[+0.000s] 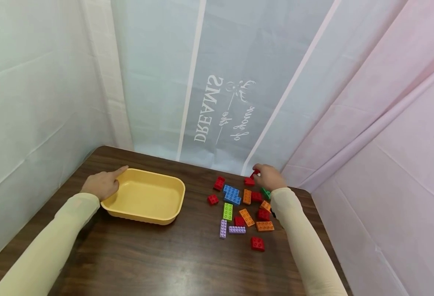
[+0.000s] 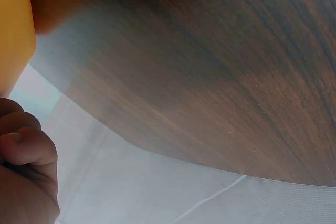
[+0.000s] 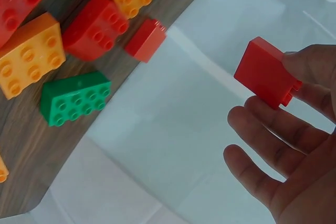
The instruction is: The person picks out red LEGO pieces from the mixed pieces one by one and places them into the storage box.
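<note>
Red brick (image 3: 262, 72): held, right of centre in the right wrist view, seen against the pale backdrop (image 3: 173, 140); studs face lower right, toward the palm. In the head view it is just right of centre, by the upper edge of the table (image 1: 158, 259).

Right hand (image 1: 270, 177): thumb on one broad face, forefinger mostly hidden behind the brick, so a pinch. Middle fingertip lies close to the lower edge; contact uncertain. Remaining fingers spread, free of the brick.

Note on method: the pinch takes only the stud end, so the brick could pivot. Judged better to bring the middle finger flat behind it, keep the thumb on the smooth face, and press evenly. A drop here could go over the table edge; best to hold the brick inward of it.

Nearest neighbour: second red brick (image 3: 146, 40), upper centre of the right wrist view, at the table edge. Worth keeping the loose fingers high, to avoid nudging it off. Green brick (image 3: 76, 100) lies at left in that view, orange brick (image 3: 31, 56) above it.

Farther out, head view: blue bricks (image 1: 232, 195) right of centre, lime brick (image 1: 228, 211) below.

Tray (image 1: 152, 193): left of centre. Left hand (image 1: 102, 185) at its left rim, forefinger extended, other fingers curled; cannot tell whether it pinches the rim. Light, steady contact should suffice.
</note>
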Tool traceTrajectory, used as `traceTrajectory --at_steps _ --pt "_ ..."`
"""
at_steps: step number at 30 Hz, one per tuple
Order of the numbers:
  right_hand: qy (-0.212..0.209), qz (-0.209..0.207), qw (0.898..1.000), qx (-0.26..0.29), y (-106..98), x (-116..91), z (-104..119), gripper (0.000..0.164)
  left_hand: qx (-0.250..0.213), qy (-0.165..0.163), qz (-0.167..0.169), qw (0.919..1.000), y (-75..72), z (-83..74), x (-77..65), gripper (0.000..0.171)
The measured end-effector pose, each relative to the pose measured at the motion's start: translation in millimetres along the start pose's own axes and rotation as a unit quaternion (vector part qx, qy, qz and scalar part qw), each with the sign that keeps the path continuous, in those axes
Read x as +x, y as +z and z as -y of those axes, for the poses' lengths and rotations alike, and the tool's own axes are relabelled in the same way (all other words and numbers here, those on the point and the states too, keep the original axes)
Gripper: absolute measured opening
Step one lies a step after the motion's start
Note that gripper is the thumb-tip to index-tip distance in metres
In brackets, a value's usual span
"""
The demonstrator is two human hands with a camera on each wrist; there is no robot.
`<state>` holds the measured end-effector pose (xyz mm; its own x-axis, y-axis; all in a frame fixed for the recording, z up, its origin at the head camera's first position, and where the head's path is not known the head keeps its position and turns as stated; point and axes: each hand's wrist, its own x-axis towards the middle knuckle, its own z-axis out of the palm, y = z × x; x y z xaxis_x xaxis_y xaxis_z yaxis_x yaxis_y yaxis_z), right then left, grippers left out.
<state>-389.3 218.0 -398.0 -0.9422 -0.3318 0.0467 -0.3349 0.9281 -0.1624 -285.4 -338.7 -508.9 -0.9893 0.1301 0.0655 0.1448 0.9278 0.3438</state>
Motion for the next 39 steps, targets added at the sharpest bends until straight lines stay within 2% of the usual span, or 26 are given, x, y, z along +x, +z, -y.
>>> traceTrajectory --at_steps 5,12,17,30,39 --pt "-0.016 -0.004 1.000 -0.007 1 6 14 0.034 0.002 -0.003 -0.001 1.0000 0.9 0.4 0.9 0.061" --pt "-0.075 -0.032 0.996 -0.028 6 17 34 0.031 0.000 -0.006 0.000 1.0000 5.0 2.4 2.4 0.062" --pt "-0.102 -0.045 0.993 -0.026 8 25 49 0.029 0.002 -0.008 -0.004 1.0000 4.3 1.8 2.3 0.062" --pt "-0.120 -0.046 0.992 -0.019 11 39 86 0.030 0.004 -0.013 -0.002 0.9999 3.3 1.2 3.0 0.062" --pt "-0.123 -0.036 0.992 -0.012 16 44 102 0.030 -0.006 -0.018 0.005 0.9998 4.4 0.9 4.2 0.062"
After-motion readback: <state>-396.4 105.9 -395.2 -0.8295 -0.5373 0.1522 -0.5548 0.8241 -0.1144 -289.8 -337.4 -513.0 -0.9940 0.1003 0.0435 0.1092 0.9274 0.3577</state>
